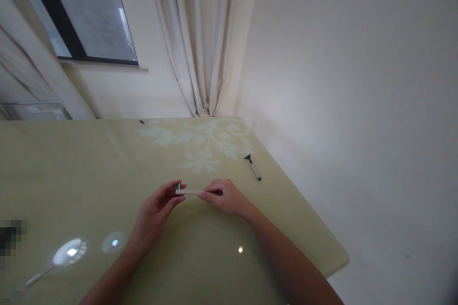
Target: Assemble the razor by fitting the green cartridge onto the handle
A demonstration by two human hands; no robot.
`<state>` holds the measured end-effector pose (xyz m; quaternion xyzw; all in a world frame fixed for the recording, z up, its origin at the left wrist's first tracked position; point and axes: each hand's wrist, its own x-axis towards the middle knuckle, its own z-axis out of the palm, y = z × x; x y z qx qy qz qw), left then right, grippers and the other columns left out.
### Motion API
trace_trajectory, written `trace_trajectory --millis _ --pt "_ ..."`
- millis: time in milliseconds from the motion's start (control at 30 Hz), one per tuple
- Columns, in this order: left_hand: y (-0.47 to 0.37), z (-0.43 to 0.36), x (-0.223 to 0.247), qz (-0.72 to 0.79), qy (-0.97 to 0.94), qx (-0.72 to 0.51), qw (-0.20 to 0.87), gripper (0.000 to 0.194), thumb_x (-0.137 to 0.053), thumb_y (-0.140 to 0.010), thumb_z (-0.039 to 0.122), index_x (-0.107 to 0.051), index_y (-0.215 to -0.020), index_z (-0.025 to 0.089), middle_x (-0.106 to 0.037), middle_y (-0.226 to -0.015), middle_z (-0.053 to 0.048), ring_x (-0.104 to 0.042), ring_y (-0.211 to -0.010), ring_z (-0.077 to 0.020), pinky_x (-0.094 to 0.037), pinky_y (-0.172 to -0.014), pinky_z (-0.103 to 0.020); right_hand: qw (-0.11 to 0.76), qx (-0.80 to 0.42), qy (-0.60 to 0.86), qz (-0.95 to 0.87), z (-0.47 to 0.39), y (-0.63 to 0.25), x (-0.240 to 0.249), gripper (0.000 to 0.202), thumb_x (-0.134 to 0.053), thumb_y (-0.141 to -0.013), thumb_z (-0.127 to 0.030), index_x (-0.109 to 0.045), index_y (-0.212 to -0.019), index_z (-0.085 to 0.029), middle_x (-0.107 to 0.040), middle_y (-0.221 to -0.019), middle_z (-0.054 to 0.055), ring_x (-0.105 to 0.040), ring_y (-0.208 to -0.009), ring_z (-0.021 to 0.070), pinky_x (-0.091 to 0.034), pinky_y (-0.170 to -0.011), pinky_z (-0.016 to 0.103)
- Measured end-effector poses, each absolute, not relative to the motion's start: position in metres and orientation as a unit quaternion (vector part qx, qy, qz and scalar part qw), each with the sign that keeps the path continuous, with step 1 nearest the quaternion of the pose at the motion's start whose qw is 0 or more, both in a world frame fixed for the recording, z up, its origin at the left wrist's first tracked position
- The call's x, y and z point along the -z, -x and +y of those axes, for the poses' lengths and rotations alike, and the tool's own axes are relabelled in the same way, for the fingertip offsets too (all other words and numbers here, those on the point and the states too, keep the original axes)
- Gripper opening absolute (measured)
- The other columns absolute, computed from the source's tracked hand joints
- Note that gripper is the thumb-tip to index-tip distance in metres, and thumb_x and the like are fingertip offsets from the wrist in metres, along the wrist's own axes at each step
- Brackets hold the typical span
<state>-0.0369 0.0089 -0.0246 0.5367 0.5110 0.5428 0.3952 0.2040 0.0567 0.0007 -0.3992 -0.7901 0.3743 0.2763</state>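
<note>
A white toothbrush (191, 192) is held level above the table, with green and white bristles pointing up at its left end. My right hand (226, 196) pinches the handle between thumb and fingers, hiding its right end. At the bristle end, the fingers and thumb of my left hand (157, 207) close around the head from either side. Beyond my right hand lies a razor (255, 169) with a grey and black handle, its black head pointing away from me.
The glossy yellow-green table (214, 267) has a pale floral pattern and light reflections. A small dark piece (141, 122) lies by its far edge. A white cable (39, 276) is at lower left, beside a blurred patch. Curtains (203, 33) hang behind; a wall (358, 105) borders the right side.
</note>
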Motion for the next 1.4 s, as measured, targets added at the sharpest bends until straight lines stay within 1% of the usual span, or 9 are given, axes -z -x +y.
trace_trajectory --millis 100,233,333,467,633,1000,1100,1233,1400 --pt "0.0369 0.0083 0.0210 0.520 -0.537 -0.537 0.391 0.056 -0.081 -0.076 0.056 -0.072 -0.117 0.020 -0.083 -0.104 -0.010 -0.079 -0.098 -0.0285 -0.064 -0.095 -0.045 0.284 -0.362 0.409 -0.788 0.0576 -0.2053 -0.0009 0.036 -0.070 -0.096 -0.047 -0.084 -0.088 -0.016 -0.063 -0.069 0.001 -0.052 -0.064 0.0119 -0.035 -0.060 0.024" --pt "0.0374 0.0077 0.0187 0.515 -0.532 -0.550 0.386 0.056 -0.081 -0.076 0.057 -0.071 -0.117 0.020 -0.081 -0.113 -0.011 -0.078 -0.104 -0.0296 -0.063 -0.098 -0.047 0.284 -0.381 0.387 -0.790 0.0587 -0.2073 -0.0005 0.035 -0.069 -0.096 -0.048 -0.084 -0.091 -0.017 -0.061 -0.069 0.001 -0.052 -0.064 0.0120 -0.036 -0.060 0.024" --pt "0.0379 0.0079 0.0203 0.519 -0.525 -0.554 0.384 0.058 -0.081 -0.076 0.058 -0.071 -0.118 0.020 -0.082 -0.111 -0.011 -0.079 -0.098 -0.0292 -0.064 -0.095 -0.047 0.286 -0.359 0.415 -0.786 0.0589 -0.2079 -0.0005 0.036 -0.069 -0.096 -0.048 -0.084 -0.087 -0.016 -0.062 -0.069 0.001 -0.052 -0.065 0.0123 -0.035 -0.060 0.024" --pt "0.0390 0.0081 0.0233 0.523 -0.540 -0.545 0.372 0.056 -0.080 -0.076 0.057 -0.072 -0.118 0.021 -0.082 -0.112 -0.011 -0.078 -0.102 -0.0294 -0.063 -0.096 -0.046 0.287 -0.381 0.380 -0.792 0.0566 -0.2043 -0.0009 0.036 -0.068 -0.097 -0.048 -0.083 -0.089 -0.017 -0.060 -0.068 0.000 -0.052 -0.064 0.0117 -0.036 -0.060 0.023" --pt "0.0384 0.0074 0.0223 0.532 -0.551 -0.531 0.364 0.054 -0.079 -0.077 0.057 -0.073 -0.117 0.020 -0.083 -0.102 -0.009 -0.080 -0.096 -0.0289 -0.065 -0.093 -0.045 0.295 -0.358 0.400 -0.790 0.0558 -0.2042 -0.0036 0.035 -0.069 -0.097 -0.045 -0.083 -0.084 -0.016 -0.059 -0.067 0.000 -0.050 -0.063 0.0114 -0.034 -0.060 0.024" --pt "0.0381 0.0070 0.0219 0.518 -0.533 -0.556 0.371 0.055 -0.080 -0.077 0.056 -0.072 -0.119 0.021 -0.081 -0.113 -0.010 -0.078 -0.104 -0.0291 -0.063 -0.096 -0.045 0.297 -0.382 0.376 -0.791 0.0547 -0.2041 -0.0048 0.034 -0.069 -0.096 -0.047 -0.084 -0.087 -0.017 -0.057 -0.068 -0.001 -0.050 -0.063 0.0112 -0.035 -0.060 0.024" --pt "0.0386 0.0076 0.0220 0.528 -0.531 -0.552 0.368 0.056 -0.081 -0.076 0.056 -0.072 -0.118 0.020 -0.082 -0.108 -0.010 -0.079 -0.097 -0.0286 -0.065 -0.093 -0.045 0.294 -0.370 0.397 -0.787 0.0550 -0.2041 -0.0050 0.035 -0.070 -0.096 -0.047 -0.083 -0.084 -0.017 -0.059 -0.068 0.000 -0.051 -0.064 0.0119 -0.035 -0.060 0.024" --pt "0.0384 0.0073 0.0212 0.523 -0.534 -0.556 0.364 0.057 -0.081 -0.076 0.057 -0.071 -0.119 0.021 -0.082 -0.110 -0.010 -0.078 -0.101 -0.0290 -0.064 -0.096 -0.046 0.296 -0.386 0.388 -0.783 0.0545 -0.2031 -0.0047 0.031 -0.071 -0.095 -0.046 -0.085 -0.092 -0.018 -0.060 -0.069 0.000 -0.052 -0.065 0.0120 -0.036 -0.061 0.024" --pt "0.0378 0.0064 0.0203 0.532 -0.537 -0.546 0.361 0.058 -0.080 -0.076 0.059 -0.072 -0.118 0.020 -0.082 -0.105 -0.010 -0.079 -0.097 -0.0288 -0.065 -0.093 -0.045 0.306 -0.373 0.394 -0.782 0.0538 -0.2011 -0.0034 0.034 -0.070 -0.096 -0.046 -0.084 -0.086 -0.017 -0.059 -0.066 0.000 -0.051 -0.063 0.0121 -0.036 -0.061 0.024"
